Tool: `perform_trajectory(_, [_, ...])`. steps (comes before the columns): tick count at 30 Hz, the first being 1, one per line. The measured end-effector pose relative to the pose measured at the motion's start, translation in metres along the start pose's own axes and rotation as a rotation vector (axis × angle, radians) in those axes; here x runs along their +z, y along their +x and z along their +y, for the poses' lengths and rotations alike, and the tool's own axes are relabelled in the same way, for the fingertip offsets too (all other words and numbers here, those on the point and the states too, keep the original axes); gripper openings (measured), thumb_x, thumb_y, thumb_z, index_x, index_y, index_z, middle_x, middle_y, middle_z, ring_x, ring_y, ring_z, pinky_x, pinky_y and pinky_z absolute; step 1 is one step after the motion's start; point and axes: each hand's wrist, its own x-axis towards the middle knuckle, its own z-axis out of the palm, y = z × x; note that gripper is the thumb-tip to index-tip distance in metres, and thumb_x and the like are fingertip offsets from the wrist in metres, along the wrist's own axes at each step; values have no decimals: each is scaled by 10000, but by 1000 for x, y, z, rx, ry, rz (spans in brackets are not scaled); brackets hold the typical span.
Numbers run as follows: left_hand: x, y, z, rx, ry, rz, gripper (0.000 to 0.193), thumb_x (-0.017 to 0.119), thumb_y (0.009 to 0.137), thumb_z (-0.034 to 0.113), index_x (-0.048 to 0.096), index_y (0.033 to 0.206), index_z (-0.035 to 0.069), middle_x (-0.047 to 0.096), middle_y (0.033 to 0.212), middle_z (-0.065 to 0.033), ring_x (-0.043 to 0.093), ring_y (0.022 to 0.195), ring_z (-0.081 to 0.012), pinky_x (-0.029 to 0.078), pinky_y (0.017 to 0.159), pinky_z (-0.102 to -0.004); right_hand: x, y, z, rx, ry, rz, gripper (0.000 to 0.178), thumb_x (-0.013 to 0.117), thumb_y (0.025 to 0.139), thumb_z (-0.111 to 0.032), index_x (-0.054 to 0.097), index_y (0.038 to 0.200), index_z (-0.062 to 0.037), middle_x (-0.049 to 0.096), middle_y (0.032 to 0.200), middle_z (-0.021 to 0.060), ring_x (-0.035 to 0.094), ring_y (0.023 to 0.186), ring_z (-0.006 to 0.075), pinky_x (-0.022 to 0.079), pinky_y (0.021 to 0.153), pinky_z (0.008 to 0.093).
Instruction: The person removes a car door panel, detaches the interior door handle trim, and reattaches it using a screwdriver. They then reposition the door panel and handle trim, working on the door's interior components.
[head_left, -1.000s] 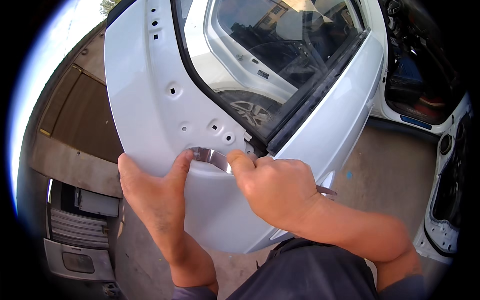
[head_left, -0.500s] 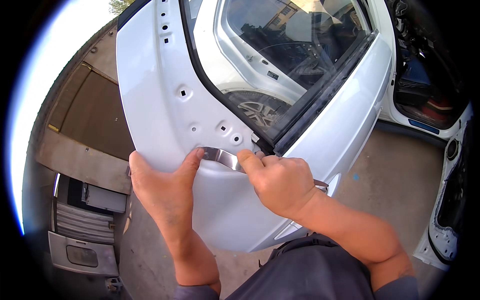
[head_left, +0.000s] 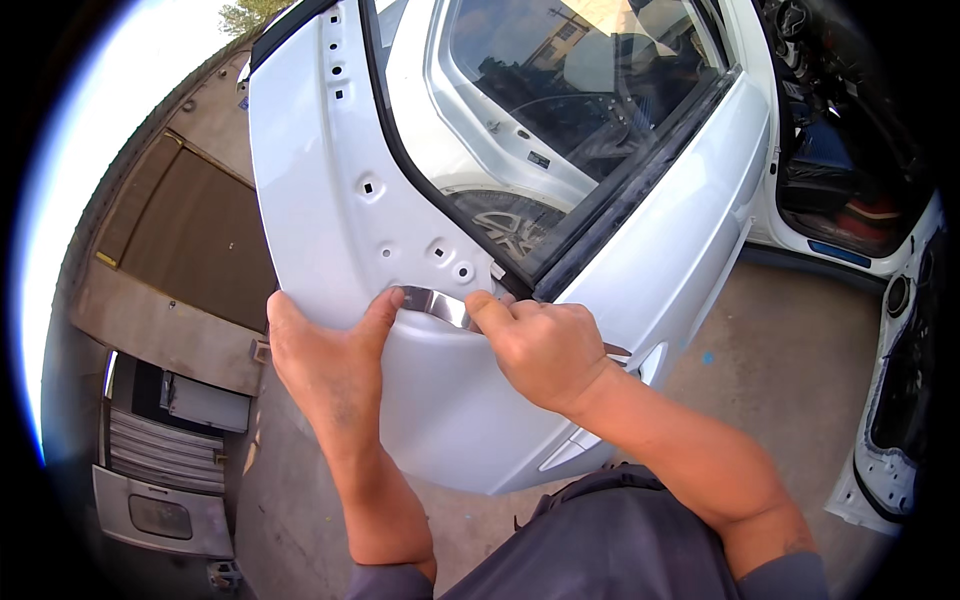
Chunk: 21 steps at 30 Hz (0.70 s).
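A white car door stands open in front of me, with holes along its window frame. Across the body crease below the lowest holes lies a shiny, flat, slightly curved metal strip. My left hand is closed round the door's left edge; its thumb presses on the strip's left end, and its fingers are hidden behind the edge. My right hand is closed round the strip's other end, thumb along it. A dark, brownish pointed end sticks out behind that fist, beside the door handle.
Behind the window glass show the car body and a wheel. At right are an open front doorway and another door. Loose vehicle panels stand at lower left on the concrete floor.
My view has shifted a little against the door. Both hands keep their hold, and the strip stays on the crease with hardly any visible movement.
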Motion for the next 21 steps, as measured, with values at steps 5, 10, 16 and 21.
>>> perform_trajectory(5, [0, -1, 0, -23, -28, -6, 548, 949, 650, 194, 535, 914, -49, 676, 923, -206, 678, 821, -285, 556, 749, -402, -28, 15, -16, 68, -74, -217, 338, 613, 831, -49, 638, 1168, -54, 648, 644, 60, 670, 520, 233, 512, 435, 352])
perform_trajectory(10, [1, -2, 1, -20, -13, -4, 530, 936, 664, 170, 535, 936, -44, 671, 958, -199, 669, 849, -268, 551, 772, -395, -23, 17, 1, -17, -110, -181, 350, 629, 813, -62, 638, 1163, -60, 638, 630, 55, 675, 521, 231, 519, 433, 350])
perform_trajectory(16, [-4, 1, 3, -70, -86, -86, 535, 924, 657, 127, 526, 976, -33, 648, 951, -160, 648, 865, -263, 537, 781, -388, -29, 18, -7, -3, -99, -187, 336, 649, 794, -80, 658, 1129, -63, 614, 595, 39, 652, 477, 189, 498, 403, 314])
perform_trajectory(21, [-5, 1, -3, -63, -168, -120, 549, 929, 629, 108, 506, 955, -23, 636, 934, -166, 642, 846, -287, 529, 778, -395, -40, 26, -21, 12, -174, -278, 316, 657, 784, -89, 671, 1098, -61, 601, 583, 36, 618, 440, 166, 468, 372, 301])
